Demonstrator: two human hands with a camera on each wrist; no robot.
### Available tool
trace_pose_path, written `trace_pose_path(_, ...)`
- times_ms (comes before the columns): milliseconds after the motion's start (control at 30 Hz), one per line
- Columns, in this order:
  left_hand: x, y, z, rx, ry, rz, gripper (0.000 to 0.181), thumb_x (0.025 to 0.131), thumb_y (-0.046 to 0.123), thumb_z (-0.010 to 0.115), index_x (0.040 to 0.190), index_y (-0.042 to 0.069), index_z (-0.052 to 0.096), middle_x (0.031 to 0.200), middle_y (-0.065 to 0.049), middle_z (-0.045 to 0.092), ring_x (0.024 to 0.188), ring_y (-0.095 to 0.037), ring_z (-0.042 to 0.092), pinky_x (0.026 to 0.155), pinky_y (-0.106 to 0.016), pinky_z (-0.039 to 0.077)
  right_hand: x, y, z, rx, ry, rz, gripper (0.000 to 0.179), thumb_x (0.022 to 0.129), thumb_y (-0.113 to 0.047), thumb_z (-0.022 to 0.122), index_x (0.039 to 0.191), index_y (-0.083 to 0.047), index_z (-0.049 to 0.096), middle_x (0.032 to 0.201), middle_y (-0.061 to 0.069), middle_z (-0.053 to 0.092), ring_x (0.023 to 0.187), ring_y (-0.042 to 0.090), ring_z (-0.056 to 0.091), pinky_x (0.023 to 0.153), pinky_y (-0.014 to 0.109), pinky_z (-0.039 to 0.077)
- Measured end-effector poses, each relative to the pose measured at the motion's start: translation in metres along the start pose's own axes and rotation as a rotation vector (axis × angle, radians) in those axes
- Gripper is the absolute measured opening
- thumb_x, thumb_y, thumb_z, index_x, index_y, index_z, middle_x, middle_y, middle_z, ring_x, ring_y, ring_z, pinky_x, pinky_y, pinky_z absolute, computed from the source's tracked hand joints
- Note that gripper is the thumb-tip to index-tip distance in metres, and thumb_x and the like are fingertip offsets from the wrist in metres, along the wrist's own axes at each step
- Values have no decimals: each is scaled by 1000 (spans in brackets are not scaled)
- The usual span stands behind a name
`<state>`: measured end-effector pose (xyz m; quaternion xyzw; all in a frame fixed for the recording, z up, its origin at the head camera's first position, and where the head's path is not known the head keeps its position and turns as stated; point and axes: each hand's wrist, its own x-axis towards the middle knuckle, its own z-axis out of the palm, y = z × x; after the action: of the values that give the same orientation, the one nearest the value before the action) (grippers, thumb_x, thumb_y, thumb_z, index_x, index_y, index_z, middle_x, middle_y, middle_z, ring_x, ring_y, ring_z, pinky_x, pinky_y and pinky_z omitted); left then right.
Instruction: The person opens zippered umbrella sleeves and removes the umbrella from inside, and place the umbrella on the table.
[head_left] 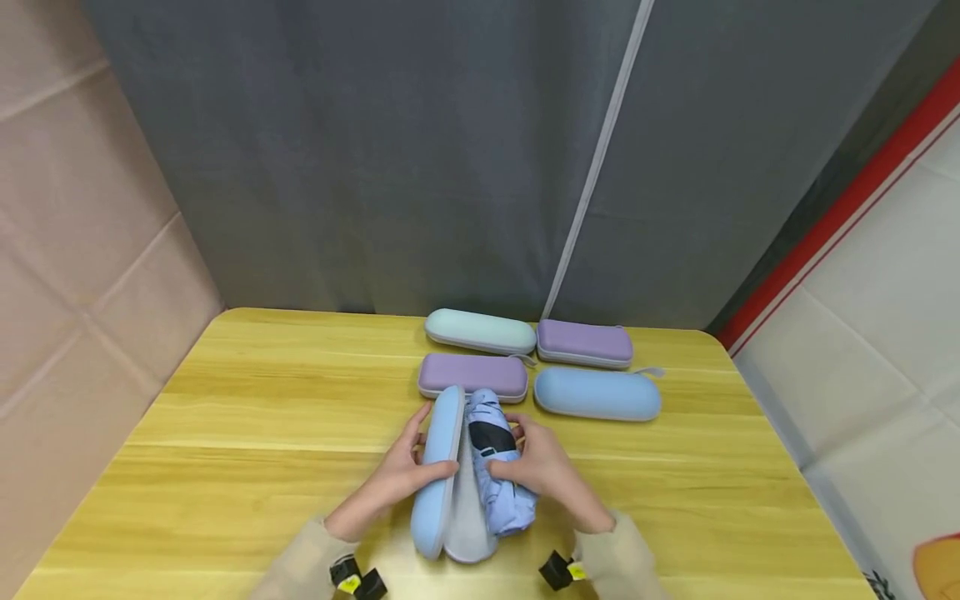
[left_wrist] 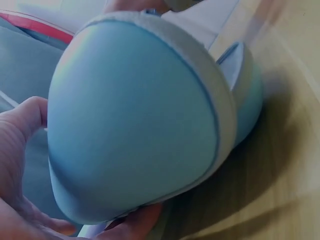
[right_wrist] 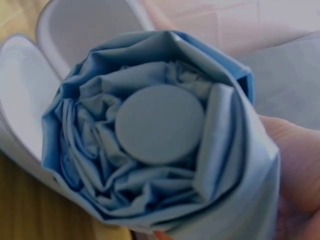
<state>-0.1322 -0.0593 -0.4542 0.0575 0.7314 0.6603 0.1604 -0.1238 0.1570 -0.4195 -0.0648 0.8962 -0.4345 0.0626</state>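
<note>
An unzipped light-blue case stands spread apart in front of me, its pale grey lining showing. My left hand grips one half from the left, thumb over the rim and fingers round the outer shell. In my right hand is a folded blue umbrella with a black strap, held by thumb and fingers at its right side. The umbrella lies along the right half of the case and overlaps it in the head view. Its round end cap faces the right wrist camera, amid rolled cloth.
Behind the hands lie more cases on the wooden table: a mint one, a purple one, another purple one and a blue one. A dark grey curtain hangs at the back edge.
</note>
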Motion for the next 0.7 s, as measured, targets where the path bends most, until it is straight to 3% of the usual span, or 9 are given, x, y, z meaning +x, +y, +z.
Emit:
trace_pose_path(200,-8,-1,-20,21,5,-13,91,76,10,73,148,5,18,113,-21,46,87,-24,56,77,-40,50,-12,1,-17,56,57,26,69,62,-12,78,124,5,51,87,6,55,70,15,50,60,24,44)
trace_pose_path(700,-36,8,-91,146,97,-47,86,81,15,69,148,5,16,124,-26,42,95,-28,54,75,-41,50,-48,32,-62,-55,169,144,69,65,-12,78,126,2,50,97,10,58,78,17,51,67,27,44)
